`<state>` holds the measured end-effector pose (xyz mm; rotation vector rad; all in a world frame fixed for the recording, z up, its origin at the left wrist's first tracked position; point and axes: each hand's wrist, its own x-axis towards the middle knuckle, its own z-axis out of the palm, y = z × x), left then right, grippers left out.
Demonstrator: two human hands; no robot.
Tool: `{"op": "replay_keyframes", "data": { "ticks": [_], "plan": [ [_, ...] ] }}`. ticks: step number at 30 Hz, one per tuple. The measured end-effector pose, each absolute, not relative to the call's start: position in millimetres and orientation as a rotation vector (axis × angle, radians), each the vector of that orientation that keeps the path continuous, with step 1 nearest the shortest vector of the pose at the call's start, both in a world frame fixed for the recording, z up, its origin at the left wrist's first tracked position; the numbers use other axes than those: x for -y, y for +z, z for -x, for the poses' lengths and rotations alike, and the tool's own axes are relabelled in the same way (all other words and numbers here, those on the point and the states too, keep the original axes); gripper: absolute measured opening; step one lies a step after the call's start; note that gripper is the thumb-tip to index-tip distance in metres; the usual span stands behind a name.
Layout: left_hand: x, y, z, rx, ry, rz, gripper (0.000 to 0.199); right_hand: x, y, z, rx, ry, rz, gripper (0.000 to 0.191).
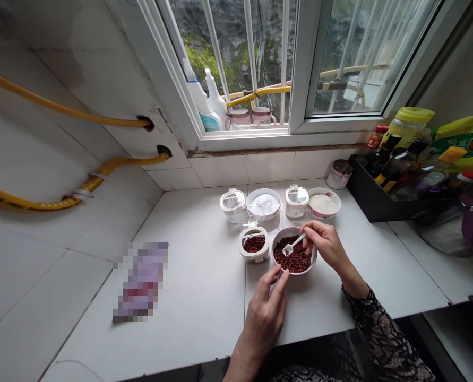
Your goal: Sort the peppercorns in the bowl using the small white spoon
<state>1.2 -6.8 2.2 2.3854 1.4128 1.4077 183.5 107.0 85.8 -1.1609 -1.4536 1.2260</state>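
My right hand (326,244) pinches a small white spoon (294,244) by its handle. The spoon's scoop is over a pink-rimmed bowl (275,260) full of dark red-brown grains (295,262) that look like peppercorns. At the near rim of this bowl, my left hand (266,313) has its thumb and fingertips against the edge, steadying it. Just left of the bowl stands a white seasoning jar (254,257), its clear lid (251,215) flipped up, with the same grains inside.
Behind are two lidded clear jars (232,204) (297,201), a bowl of white powder (264,204) and a bowl of pale granules (324,203). A black box of bottles (379,209) stands at right. A blurred purple packet (143,284) lies on the left of the counter.
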Motion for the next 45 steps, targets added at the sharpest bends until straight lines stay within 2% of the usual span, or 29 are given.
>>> {"op": "replay_keyframes", "data": {
  "ticks": [6,21,26,29,33,40,45],
  "plan": [
    [7.0,3.4,-1.8,-1.420,1.403,-2.373,0.058,-110.5,84.2,-183.4,1.326,1.273,1.117,0.039],
    [7.5,2.5,-2.2,-1.412,1.395,-2.387,0.060,-108.9,88.6,-171.6,1.290,1.245,1.066,0.044],
    [7.5,1.7,-2.2,-1.421,1.390,-2.390,0.062,-98.8,90.2,-147.6,1.397,1.109,0.978,0.033],
    [7.2,1.6,-2.0,-1.424,1.395,-2.397,0.061,-93.4,86.4,-136.5,1.639,0.863,0.925,0.020],
    [7.0,3.1,-1.8,-1.414,1.399,-2.412,0.061,-91.4,84.0,-136.5,1.849,0.594,0.823,0.017],
    [6.8,6.5,-2.2,-1.416,1.404,-2.407,0.059,-102.2,92.1,-167.6,1.651,0.781,0.935,0.019],
    [6.7,3.9,-2.2,-1.398,1.407,-2.399,0.058,-108.7,83.2,-175.3,1.782,0.803,1.127,0.018]
  ]
}}
